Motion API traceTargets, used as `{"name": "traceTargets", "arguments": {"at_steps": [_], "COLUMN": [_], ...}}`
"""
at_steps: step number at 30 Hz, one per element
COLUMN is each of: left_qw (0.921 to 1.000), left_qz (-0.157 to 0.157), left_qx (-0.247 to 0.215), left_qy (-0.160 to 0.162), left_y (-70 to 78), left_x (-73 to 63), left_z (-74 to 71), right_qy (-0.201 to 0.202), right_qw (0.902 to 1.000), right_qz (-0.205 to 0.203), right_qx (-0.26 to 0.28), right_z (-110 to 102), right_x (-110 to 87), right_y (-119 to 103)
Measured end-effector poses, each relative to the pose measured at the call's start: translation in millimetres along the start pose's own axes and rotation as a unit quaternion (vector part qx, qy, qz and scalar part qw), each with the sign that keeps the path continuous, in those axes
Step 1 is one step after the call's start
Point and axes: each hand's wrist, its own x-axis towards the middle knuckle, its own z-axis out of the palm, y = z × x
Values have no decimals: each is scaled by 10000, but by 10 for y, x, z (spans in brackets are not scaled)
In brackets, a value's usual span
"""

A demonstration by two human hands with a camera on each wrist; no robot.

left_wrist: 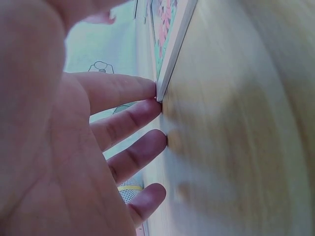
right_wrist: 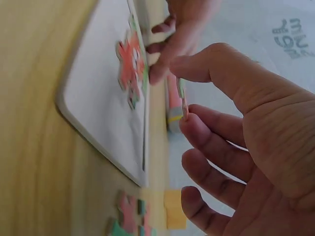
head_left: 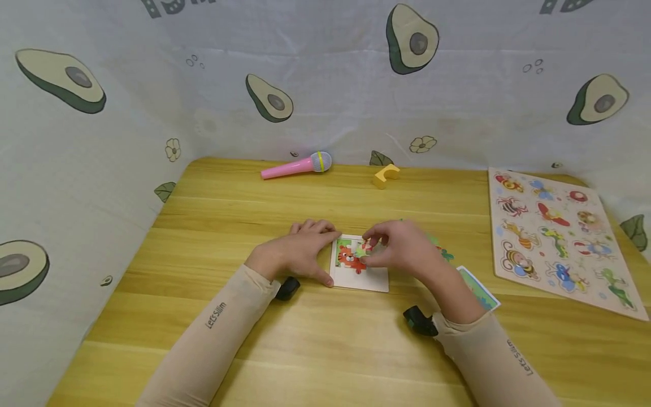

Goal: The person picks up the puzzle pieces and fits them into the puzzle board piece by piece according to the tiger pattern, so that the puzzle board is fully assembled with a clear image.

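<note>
A small white puzzle board (head_left: pixel 362 281) lies on the table, with several joined pieces forming an orange animal's face (head_left: pixel 348 258) in its upper left part. My left hand (head_left: pixel 300 251) spreads along the board's left side, thumb at the near corner and index fingertip at the far one, fingers fairly straight. Over the board, my right hand (head_left: pixel 404 246) pinches a jigsaw piece (right_wrist: pixel 181 92) between thumb and index finger; its other fingers are loosely bent. The piece (head_left: pixel 363 249) overlaps the joined ones in the head view. Loose jigsaw pieces (right_wrist: pixel 127 214) lie beyond the board's right side, partly hidden by the right hand.
A picture card (head_left: pixel 480 289) lies partly under the right forearm. Farther right is a large insect peg board (head_left: pixel 564 243). A pink toy microphone (head_left: pixel 295 167) and a yellow arch block (head_left: pixel 386 176) stand near the back edge, before a patterned cloth (head_left: pixel 335 102).
</note>
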Motion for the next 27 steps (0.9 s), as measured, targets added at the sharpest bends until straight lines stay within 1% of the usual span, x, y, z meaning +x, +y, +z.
{"name": "traceTargets", "arguments": {"at_steps": [3,5,9,11,15,19,23,27], "left_qw": [10000,10000,10000,10000,9999,9999,9999,10000], "left_qz": [35,51,67,65,75,71,76,63], "left_qx": [20,13,-18,-26,-15,8,24,20], "left_qy": [27,50,70,60,78,83,85,71], "left_y": [-1,-2,-8,-12,-20,-21,-20,-17], "left_x": [-6,-11,-14,-12,-7,1,7,7], "left_z": [-1,-2,-2,-1,5,11,14,11], "right_qy": [-67,-217,-519,-585,-601,-622,-612,-664], "right_qw": [9998,9993,9982,9979,9968,9952,9944,9937], "right_qz": [-190,-291,-284,-285,-526,-759,-858,-889], "right_qx": [-11,90,120,74,-80,-43,-17,-172], "right_z": [97,153,236,265,312,342,350,347], "right_x": [-9,-7,-3,-3,-1,-2,-5,-8], "right_y": [-47,-81,-148,-167,-170,-157,-157,-175]}}
